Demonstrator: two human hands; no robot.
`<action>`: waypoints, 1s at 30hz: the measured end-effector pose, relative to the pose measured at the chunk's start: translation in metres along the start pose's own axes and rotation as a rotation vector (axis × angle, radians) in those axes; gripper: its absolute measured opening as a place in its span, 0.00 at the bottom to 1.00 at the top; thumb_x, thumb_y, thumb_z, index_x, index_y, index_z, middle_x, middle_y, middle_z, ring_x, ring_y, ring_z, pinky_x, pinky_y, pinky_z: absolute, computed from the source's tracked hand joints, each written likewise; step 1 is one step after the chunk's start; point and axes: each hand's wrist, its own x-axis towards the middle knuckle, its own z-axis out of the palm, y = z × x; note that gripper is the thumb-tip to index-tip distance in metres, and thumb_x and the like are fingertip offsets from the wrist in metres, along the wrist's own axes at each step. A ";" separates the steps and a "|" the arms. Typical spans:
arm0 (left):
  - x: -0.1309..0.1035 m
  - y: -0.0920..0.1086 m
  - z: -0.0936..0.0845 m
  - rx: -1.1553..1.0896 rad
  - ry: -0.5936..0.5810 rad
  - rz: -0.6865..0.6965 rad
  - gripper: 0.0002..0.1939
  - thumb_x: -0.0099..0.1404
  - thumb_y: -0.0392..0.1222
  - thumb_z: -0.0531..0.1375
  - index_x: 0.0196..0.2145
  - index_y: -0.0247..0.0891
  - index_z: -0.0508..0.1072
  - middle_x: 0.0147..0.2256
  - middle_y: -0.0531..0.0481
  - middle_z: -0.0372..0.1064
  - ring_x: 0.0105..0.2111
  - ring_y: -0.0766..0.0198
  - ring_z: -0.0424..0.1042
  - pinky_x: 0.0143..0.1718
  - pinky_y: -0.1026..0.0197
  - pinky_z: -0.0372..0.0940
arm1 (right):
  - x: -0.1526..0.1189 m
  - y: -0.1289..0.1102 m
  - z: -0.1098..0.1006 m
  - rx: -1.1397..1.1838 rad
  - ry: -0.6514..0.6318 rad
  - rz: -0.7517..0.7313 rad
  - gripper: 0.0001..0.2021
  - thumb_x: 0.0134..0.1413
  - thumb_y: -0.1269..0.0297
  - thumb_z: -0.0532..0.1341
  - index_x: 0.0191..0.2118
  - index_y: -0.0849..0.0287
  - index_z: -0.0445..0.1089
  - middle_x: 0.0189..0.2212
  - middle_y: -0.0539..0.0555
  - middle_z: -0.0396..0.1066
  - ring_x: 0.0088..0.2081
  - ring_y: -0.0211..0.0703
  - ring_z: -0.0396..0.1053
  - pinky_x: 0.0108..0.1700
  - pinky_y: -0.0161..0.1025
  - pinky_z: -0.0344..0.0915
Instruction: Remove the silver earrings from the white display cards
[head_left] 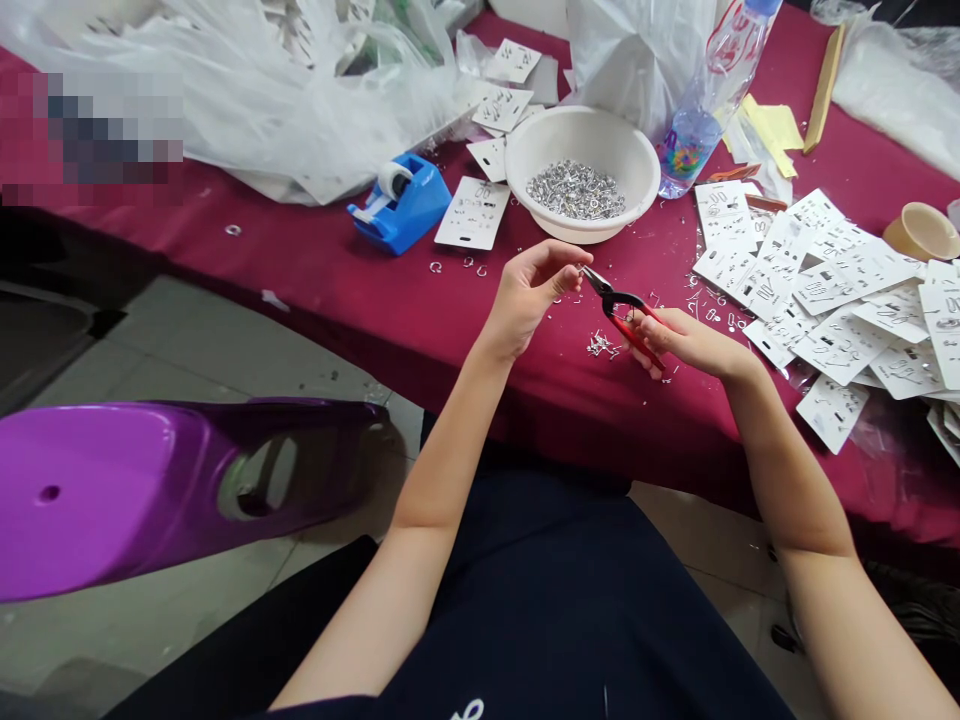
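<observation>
My right hand (667,338) is closed around the red handles of a pair of pliers (626,318). Their dark jaws point up and left and meet the fingertips of my left hand (531,290). Thumb and forefinger of that hand are pinched on a tiny silvery piece, too small to make out. Below the pliers a small heap of silver metal bits (602,345) lies on the dark red cloth (420,340). Just beyond my hands stands a white bowl (585,228) holding many small metal pieces (576,190).
A blue tape dispenser (409,210) stands left of the bowl, a plastic bottle (701,110) right of it. Jewellery cards (840,280) are piled at the right, near a tan cup (921,232). Plastic bags (300,100) cover the back left. A purple stool (90,480) is beside me.
</observation>
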 end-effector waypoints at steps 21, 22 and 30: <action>-0.008 0.012 0.004 0.014 -0.040 0.070 0.10 0.64 0.51 0.66 0.40 0.47 0.80 0.37 0.54 0.75 0.33 0.72 0.75 0.36 0.67 0.72 | 0.002 0.004 0.004 0.005 0.014 -0.040 0.29 0.60 0.33 0.50 0.37 0.60 0.60 0.25 0.48 0.61 0.23 0.30 0.61 0.27 0.32 0.61; -0.007 0.011 0.004 0.003 -0.043 0.082 0.09 0.64 0.50 0.66 0.40 0.47 0.80 0.37 0.54 0.75 0.33 0.72 0.74 0.36 0.67 0.72 | 0.002 0.005 0.003 0.007 0.017 -0.033 0.29 0.60 0.33 0.51 0.37 0.60 0.60 0.25 0.48 0.61 0.23 0.31 0.61 0.27 0.32 0.61; -0.006 0.010 0.003 0.010 -0.060 0.122 0.08 0.64 0.49 0.67 0.40 0.47 0.81 0.34 0.53 0.74 0.31 0.73 0.72 0.34 0.68 0.70 | 0.003 0.006 0.002 -0.010 0.056 0.005 0.27 0.58 0.35 0.56 0.37 0.60 0.62 0.25 0.48 0.59 0.26 0.32 0.59 0.27 0.32 0.60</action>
